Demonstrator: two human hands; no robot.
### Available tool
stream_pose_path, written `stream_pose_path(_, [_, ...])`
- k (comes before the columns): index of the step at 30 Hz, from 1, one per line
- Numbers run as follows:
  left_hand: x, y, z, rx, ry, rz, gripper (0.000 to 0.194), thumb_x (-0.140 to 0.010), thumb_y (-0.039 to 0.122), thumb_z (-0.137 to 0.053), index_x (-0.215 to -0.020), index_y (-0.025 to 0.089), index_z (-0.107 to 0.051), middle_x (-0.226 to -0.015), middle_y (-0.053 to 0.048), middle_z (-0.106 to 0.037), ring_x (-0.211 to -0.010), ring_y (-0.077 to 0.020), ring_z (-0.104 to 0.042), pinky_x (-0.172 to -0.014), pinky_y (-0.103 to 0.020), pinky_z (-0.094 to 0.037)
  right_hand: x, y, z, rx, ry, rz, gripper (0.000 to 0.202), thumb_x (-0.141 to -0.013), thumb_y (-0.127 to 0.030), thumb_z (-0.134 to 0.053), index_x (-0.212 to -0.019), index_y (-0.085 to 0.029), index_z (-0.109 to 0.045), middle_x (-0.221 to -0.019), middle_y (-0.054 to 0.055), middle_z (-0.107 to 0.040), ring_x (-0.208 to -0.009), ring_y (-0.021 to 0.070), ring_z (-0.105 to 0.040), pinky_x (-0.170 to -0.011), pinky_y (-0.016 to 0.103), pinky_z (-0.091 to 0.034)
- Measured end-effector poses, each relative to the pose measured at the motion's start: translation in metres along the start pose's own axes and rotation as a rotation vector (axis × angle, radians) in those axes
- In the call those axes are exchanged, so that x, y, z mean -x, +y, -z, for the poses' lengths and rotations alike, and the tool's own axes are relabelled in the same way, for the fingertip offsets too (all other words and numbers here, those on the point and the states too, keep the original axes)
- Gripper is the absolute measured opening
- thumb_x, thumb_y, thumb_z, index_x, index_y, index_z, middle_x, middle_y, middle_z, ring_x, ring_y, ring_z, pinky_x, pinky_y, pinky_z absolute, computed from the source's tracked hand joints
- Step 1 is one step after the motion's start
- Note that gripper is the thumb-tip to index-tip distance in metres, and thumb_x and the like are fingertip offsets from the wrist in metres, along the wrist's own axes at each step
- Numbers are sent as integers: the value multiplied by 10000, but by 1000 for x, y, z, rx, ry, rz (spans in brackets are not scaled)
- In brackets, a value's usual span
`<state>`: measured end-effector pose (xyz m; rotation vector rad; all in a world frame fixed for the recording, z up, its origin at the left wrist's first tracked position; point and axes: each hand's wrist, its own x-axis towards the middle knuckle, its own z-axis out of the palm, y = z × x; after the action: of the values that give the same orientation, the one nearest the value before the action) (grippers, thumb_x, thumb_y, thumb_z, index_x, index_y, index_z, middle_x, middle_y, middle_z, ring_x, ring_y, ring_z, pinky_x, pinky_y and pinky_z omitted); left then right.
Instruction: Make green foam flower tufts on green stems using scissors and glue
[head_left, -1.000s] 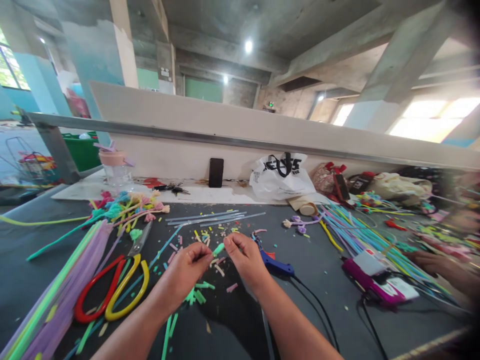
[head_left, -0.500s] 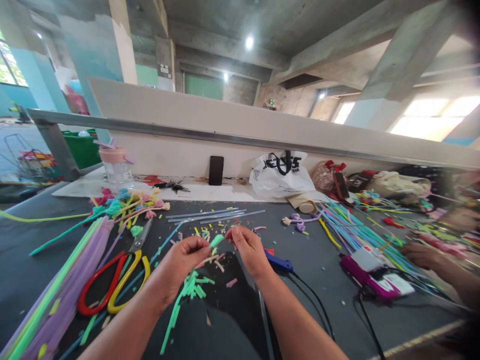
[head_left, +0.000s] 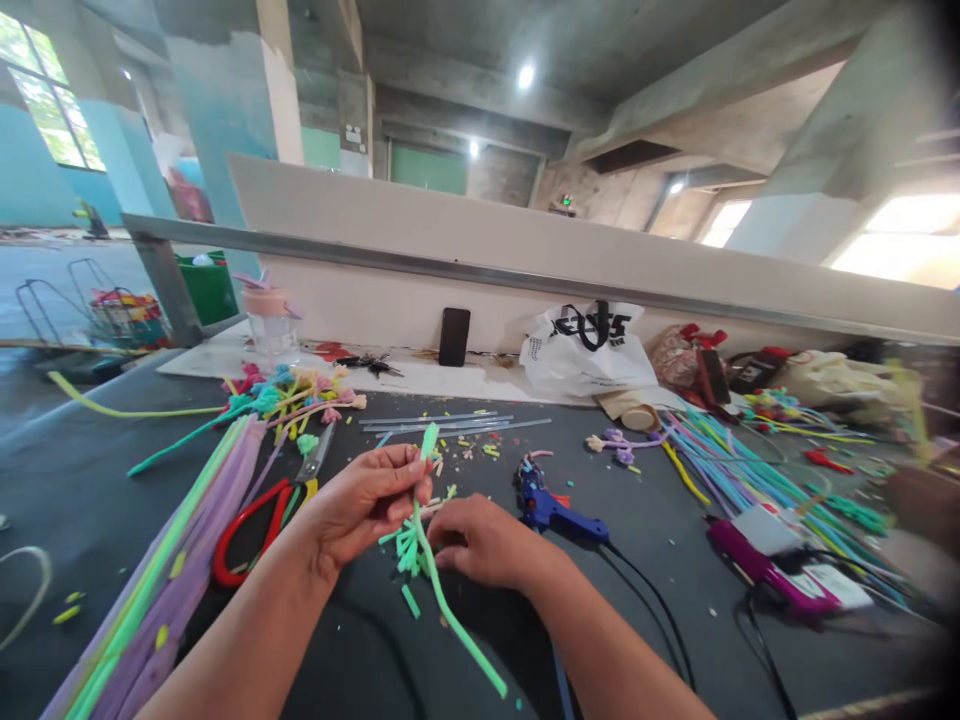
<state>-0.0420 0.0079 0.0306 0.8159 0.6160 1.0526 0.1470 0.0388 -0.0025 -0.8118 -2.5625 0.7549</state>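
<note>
Near the centre, my left hand pinches a long green fuzzy stem, its short top end standing above the fingers and its length hanging down to the right. My right hand is lower, beside a pile of short green pieces; its fingers are curled and their tips are partly hidden, so I cannot tell what they hold. A blue glue gun lies to the right of it. Red-and-yellow-handled scissors are left of my left forearm, which partly covers them.
Purple and green stems lie at the left, with coloured knotted pieces behind. Clear sticks and a phone are at the back. A purple power strip, cords and more stems are at right, near a person's blurred hand.
My left hand has raised the green stem into a more upright position. My right hand has moved down to the green pieces, away from the stem's top. The view has shifted left.
</note>
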Motion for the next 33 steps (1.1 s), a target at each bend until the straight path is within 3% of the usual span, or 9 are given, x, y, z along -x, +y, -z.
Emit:
stream_pose_path(3, [-2,-5,-1,-8,22,9,120,-740,187,-664,-810,95,-634,-596,-9,-607,-375,8,-443,-368,-88,-310,0,1,-3,19,-34,-1,188,-652,-47,-625,-685,-228,-664,-738,-36,-673,-705,133,-596,-676,211,-405])
stream_pose_path(10, [-5,-15,-5,-55,5,61,189,-689,247,-704,-687,109,-575,-586,-28,-639,-311,11,-346,-316,-125,-176,-2,8,-1,6,24,-26,187,-709,-56,-570,-774,-206,-662,-703,-37,-656,-646,111,-571,-610,182,-400])
stream_pose_path(16, [-4,-17,-8,-57,24,50,220,-709,220,-690,-657,132,-495,-593,-37,-648,-358,5,-369,-353,-119,-187,-4,8,3,-13,209,-77,187,-826,-167,-492,-793,-184,-676,-672,-15,-654,-614,111,-573,-578,189,-420])
stream_pose_path(21, [-3,-9,-2,22,9,2,219,-725,223,-675,-650,133,-491,-532,2,-608,-304,16,-305,-308,-109,-159,-8,16,6,16,358,-83,178,-761,-168,-571,-891,-219,-682,-840,17,-688,-795,149,-617,-738,244,-456])
stream_pose_path(27, [-2,4,12,211,15,-69,217,-695,215,-700,-684,138,-497,-485,60,-533,-299,26,-242,-303,-93,-210,-9,40,11,127,595,-275,211,-780,-175,-479,-829,-193,-684,-838,60,-695,-814,198,-635,-743,306,-470])
stream_pose_path(30, [-3,2,11,199,8,-75,223,-685,211,-705,-681,140,-493,-458,67,-512,-294,22,-244,-299,-91,-219,-7,40,19,185,615,-365,232,-808,-230,-456,-852,-187,-679,-730,40,-691,-698,184,-639,-657,276,-478])
stream_pose_path(33, [-6,-6,10,142,1,-46,233,-685,231,-702,-664,142,-488,-432,68,-505,-275,23,-221,-287,-93,-204,0,29,35,271,605,-435,289,-835,-218,-400,-970,-176,-651,-864,54,-697,-785,176,-636,-721,268,-470])
